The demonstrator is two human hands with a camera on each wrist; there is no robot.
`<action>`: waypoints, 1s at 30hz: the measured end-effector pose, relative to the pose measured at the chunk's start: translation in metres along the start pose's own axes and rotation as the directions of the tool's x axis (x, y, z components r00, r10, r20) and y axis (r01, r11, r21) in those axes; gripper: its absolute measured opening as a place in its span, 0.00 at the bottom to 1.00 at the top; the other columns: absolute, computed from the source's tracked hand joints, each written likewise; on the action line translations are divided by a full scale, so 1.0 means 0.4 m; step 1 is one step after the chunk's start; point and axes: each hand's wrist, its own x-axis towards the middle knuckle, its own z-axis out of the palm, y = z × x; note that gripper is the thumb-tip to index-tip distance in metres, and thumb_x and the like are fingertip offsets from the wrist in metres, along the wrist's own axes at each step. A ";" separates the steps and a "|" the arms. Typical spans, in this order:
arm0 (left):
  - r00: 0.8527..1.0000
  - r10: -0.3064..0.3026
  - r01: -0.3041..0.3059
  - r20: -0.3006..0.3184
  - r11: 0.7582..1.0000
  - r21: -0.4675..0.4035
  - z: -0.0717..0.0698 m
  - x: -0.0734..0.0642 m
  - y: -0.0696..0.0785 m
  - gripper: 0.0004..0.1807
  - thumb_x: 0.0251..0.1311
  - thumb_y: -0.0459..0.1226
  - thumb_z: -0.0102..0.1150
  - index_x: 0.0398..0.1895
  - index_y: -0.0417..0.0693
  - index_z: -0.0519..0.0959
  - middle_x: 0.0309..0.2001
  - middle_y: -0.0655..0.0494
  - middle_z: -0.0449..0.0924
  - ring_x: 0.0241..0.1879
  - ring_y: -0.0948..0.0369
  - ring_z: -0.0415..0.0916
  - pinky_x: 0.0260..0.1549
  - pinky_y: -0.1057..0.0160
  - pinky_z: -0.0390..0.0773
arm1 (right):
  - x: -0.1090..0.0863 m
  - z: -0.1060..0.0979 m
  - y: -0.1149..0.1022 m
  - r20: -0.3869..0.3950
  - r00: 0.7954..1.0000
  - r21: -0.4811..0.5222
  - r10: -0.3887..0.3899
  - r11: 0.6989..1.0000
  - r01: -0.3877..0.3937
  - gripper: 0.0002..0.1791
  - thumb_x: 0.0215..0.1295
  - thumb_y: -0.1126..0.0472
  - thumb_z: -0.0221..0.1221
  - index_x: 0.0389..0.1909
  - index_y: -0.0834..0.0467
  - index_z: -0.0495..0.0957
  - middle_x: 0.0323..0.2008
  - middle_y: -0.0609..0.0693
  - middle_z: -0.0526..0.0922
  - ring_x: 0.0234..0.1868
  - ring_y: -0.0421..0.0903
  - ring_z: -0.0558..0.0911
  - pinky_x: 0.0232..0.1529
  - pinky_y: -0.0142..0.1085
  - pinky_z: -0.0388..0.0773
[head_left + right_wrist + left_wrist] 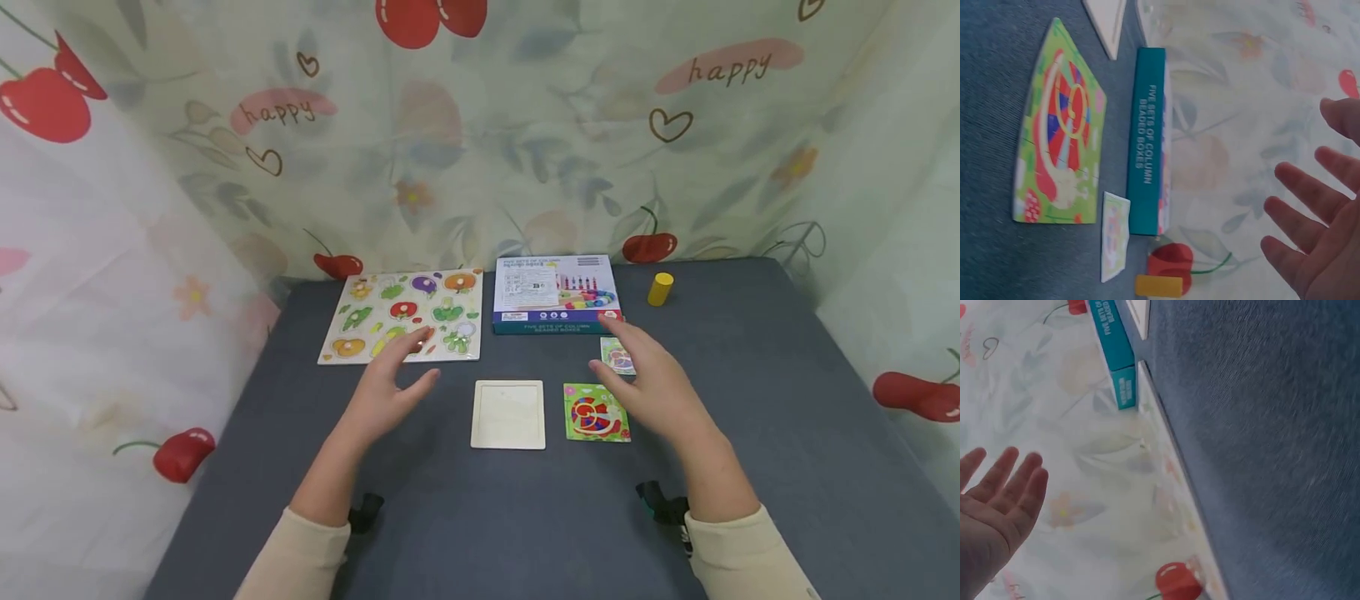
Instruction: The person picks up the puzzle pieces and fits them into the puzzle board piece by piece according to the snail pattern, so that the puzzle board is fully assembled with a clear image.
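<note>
My left hand hovers above the table, fingers spread and holding nothing, near the front edge of a vegetable knob puzzle board. On the other side my right hand is also raised with loose, empty fingers. It partly covers a green snail picture puzzle and a smaller picture card. Between the hands lies a pale square tray with a raised rim. The left wrist view shows the left hand with its fingers extended; the right wrist view shows the right hand likewise.
Behind the tray lies a flat box labelled as beaded boxes. A yellow cylinder stands at the back right. A dark grey cloth covers the table, and printed curtains hang around its back and sides.
</note>
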 end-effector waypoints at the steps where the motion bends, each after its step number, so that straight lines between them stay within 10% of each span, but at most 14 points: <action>1: 1.000 -0.006 0.007 0.007 1.000 -0.019 0.005 0.000 -0.005 0.37 0.66 0.37 0.69 0.77 0.50 0.66 0.69 0.48 0.71 0.65 0.48 0.71 0.59 0.39 0.72 | -0.002 0.009 0.002 0.013 1.000 0.007 -0.001 1.000 0.000 0.38 0.72 0.52 0.63 0.79 0.55 0.61 0.74 0.60 0.65 0.74 0.61 0.64 0.66 0.63 0.64; 13: 0.983 -0.149 0.162 0.104 0.979 -0.121 0.081 0.012 -0.065 0.29 0.66 0.37 0.69 0.70 0.51 0.75 0.55 0.45 0.80 0.43 0.55 0.79 0.49 0.49 0.78 | 0.000 0.086 0.019 0.173 0.981 -0.022 0.088 0.996 -0.085 0.35 0.69 0.49 0.66 0.72 0.60 0.71 0.62 0.59 0.79 0.60 0.58 0.77 0.59 0.57 0.74; 21: 0.948 -0.241 0.256 0.207 0.966 -0.047 0.124 0.024 -0.088 0.31 0.64 0.37 0.71 0.70 0.46 0.75 0.46 0.55 0.81 0.36 0.57 0.74 0.32 0.58 0.74 | 0.030 0.126 0.038 0.286 0.936 0.004 0.204 0.977 -0.214 0.36 0.64 0.54 0.70 0.70 0.62 0.72 0.38 0.51 0.77 0.35 0.47 0.75 0.32 0.40 0.74; 30: 0.924 -0.247 0.240 0.293 0.969 0.062 0.164 0.038 -0.106 0.32 0.62 0.38 0.73 0.69 0.48 0.75 0.41 0.59 0.79 0.32 0.58 0.72 0.30 0.59 0.72 | 0.042 0.150 0.065 0.357 0.914 0.067 0.195 0.970 -0.233 0.34 0.65 0.58 0.69 0.69 0.68 0.72 0.29 0.50 0.74 0.27 0.46 0.72 0.30 0.41 0.68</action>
